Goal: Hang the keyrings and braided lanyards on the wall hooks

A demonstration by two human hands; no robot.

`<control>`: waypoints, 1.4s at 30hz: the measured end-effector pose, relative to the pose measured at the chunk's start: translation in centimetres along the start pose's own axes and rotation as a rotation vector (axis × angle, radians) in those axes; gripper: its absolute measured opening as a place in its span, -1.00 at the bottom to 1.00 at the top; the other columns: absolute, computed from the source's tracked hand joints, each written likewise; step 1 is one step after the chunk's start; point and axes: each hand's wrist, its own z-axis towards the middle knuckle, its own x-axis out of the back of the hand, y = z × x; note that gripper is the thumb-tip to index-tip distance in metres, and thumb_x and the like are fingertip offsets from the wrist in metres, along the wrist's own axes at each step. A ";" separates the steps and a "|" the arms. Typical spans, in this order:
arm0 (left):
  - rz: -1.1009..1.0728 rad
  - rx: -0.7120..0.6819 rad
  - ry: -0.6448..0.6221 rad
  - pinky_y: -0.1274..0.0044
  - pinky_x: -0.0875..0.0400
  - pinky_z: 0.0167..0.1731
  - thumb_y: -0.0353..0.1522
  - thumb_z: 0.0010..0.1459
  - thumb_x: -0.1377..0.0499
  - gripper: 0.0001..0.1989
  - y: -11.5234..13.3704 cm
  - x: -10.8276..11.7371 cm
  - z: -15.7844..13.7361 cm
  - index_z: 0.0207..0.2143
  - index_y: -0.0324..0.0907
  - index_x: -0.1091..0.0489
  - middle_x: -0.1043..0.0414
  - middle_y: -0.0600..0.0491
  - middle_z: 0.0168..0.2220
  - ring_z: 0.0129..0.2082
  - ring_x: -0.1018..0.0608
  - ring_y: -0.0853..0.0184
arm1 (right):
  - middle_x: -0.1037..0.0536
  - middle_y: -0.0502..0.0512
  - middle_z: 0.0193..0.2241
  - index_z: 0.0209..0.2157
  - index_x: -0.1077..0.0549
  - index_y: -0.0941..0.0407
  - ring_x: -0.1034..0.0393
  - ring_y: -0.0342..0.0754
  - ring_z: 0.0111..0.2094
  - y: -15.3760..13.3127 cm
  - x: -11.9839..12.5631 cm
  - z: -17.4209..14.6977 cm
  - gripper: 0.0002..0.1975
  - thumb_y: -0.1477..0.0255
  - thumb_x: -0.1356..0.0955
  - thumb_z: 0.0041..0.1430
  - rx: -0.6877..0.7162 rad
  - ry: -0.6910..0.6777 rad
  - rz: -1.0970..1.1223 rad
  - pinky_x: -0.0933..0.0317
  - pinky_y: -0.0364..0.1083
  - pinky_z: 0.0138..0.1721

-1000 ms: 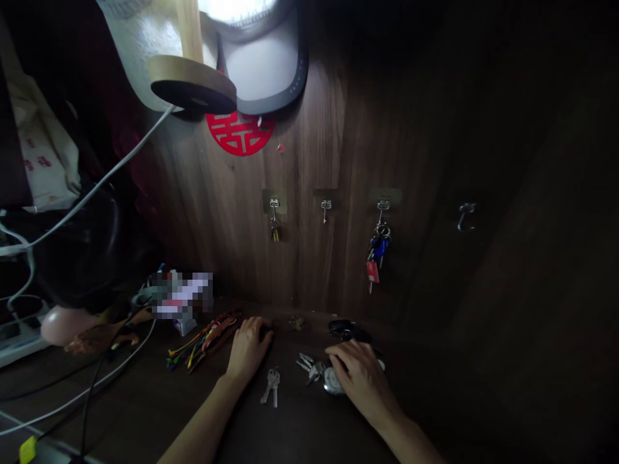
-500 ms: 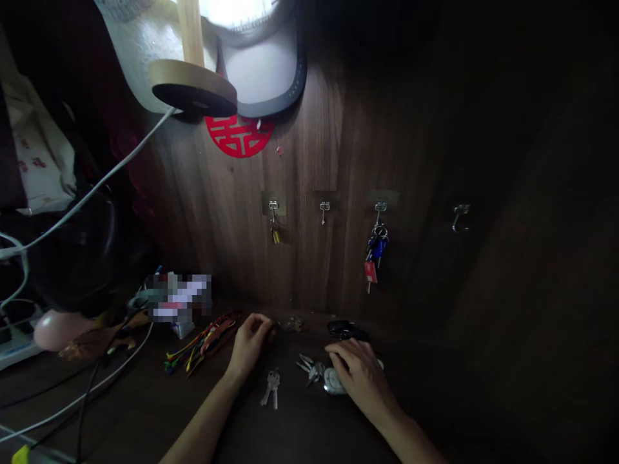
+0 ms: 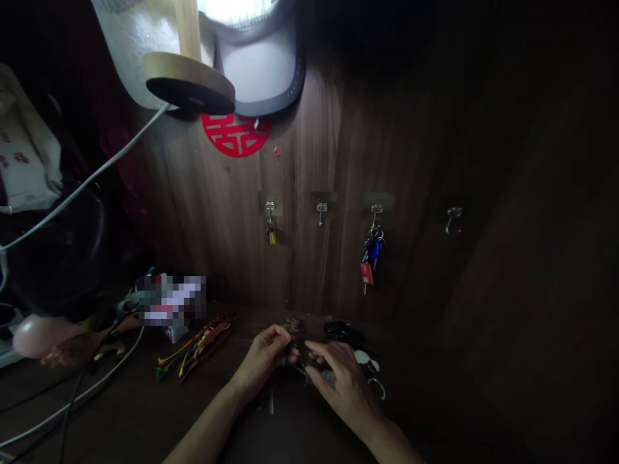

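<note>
My left hand (image 3: 265, 357) is closed in a pinch above the dark tabletop, and what its fingertips hold is too dark to make out. Facing it, my right hand (image 3: 341, 380) has its thumb and fingers apart, with nothing seen between them. Loose keys (image 3: 293, 324) lie behind the left hand. Another key (image 3: 271, 403) pokes out below it, mostly hidden. Partly covered by the right hand are more metal pieces; a metal ring (image 3: 377, 388) and a pale round disc (image 3: 361, 356) show at its right. Behind it lies a black object (image 3: 344, 332).
Hooks line the wood wall: one bears a yellow-tagged item (image 3: 272, 237), another a key bunch (image 3: 374, 247); a bare hook (image 3: 322, 211) hangs between them. Coloured cords (image 3: 203, 345) lie left of my hands. A white cable (image 3: 116, 158) runs from the lamp base (image 3: 191, 80).
My left hand has moved right and slightly down, close to the right hand. The right hand has shifted slightly left, and its thumb and fingers have spread. The whole view has shifted a little.
</note>
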 end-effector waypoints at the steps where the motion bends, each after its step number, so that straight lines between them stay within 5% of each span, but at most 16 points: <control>1: -0.001 0.003 0.001 0.63 -0.39 -0.44 -0.24 -0.13 -0.34 -0.67 0.0 0.0 0.0 -0.48 -0.22 -0.26 -0.36 0.17 -0.49 -0.53 -0.48 0.49 | -0.51 0.05 -0.35 -0.04 -0.32 0.05 -0.39 -0.06 -0.33 0.0 0.1 0.0 -0.68 0.45 -0.31 0.13 0.022 -0.004 0.002 -0.24 -0.04 -0.22; 9: 0.026 0.032 -0.052 0.60 -0.35 -0.41 -0.22 -0.09 -0.31 -0.70 -0.1 0.3 -0.3 -0.48 -0.22 -0.30 -0.40 0.10 -0.43 -0.43 -0.50 0.42 | -0.53 0.03 -0.42 -0.21 -0.39 0.06 -0.40 -0.09 -0.37 0.4 -0.4 0.3 -0.83 0.54 -0.25 0.20 0.090 0.061 0.023 -0.22 -0.03 -0.24; 16: 0.245 0.055 -0.110 0.70 -0.04 -0.63 -0.18 -0.02 -0.25 -0.63 0.3 0.0 -0.9 -0.19 -0.20 -0.45 -0.43 0.09 -0.38 -0.61 -0.28 0.57 | -0.54 0.03 -0.48 -0.36 -0.44 0.05 -0.43 -0.07 -0.40 0.4 -0.3 0.4 -0.84 0.43 -0.24 0.20 -0.104 0.201 0.111 -0.29 -0.11 -0.33; 22: 0.411 0.005 -0.259 0.64 -0.26 -0.35 -0.27 -0.09 -0.31 -0.67 0.4 -0.8 -1.6 -0.21 -0.16 -0.48 -0.49 0.08 -0.27 -0.34 -0.45 0.39 | -0.57 0.01 -0.49 -0.36 -0.45 0.05 -0.47 -0.05 -0.39 0.4 -0.4 0.3 -0.84 0.37 -0.25 0.17 -0.307 0.158 0.249 -0.31 -0.13 -0.34; 30: 0.417 -0.078 -0.198 0.55 -0.32 -0.28 -0.23 0.03 -0.22 -0.63 0.1 -0.8 -1.3 -0.11 -0.18 -0.38 -0.51 0.05 -0.36 -0.34 -0.50 0.34 | -0.57 0.02 -0.50 -0.35 -0.44 0.07 -0.48 -0.05 -0.44 0.7 -0.6 0.2 -0.82 0.30 -0.26 0.16 -0.424 0.130 0.386 -0.32 -0.15 -0.40; 36: 0.349 -0.147 -0.192 0.52 -0.33 -0.28 -0.22 0.09 -0.16 -0.79 0.1 -0.8 -1.3 -0.33 -0.17 -0.28 -0.47 0.07 -0.43 -0.38 -0.49 0.36 | -0.56 0.03 -0.54 -0.30 -0.42 0.08 -0.47 -0.05 -0.47 0.7 -0.9 0.4 -0.82 0.29 -0.27 0.14 -0.448 0.130 0.452 -0.32 -0.14 -0.39; 42: 0.538 -0.291 -0.080 0.54 -0.27 -0.21 -0.17 0.03 -0.18 -0.76 0.6 -0.4 -1.1 -0.44 -0.18 -0.35 -0.39 0.06 -0.33 -0.26 -0.40 0.33 | -0.54 0.05 -0.52 -0.32 -0.40 0.10 -0.45 -0.06 -0.46 0.7 -1.1 0.3 -0.79 0.25 -0.26 0.16 -0.457 0.092 0.524 -0.31 -0.13 -0.39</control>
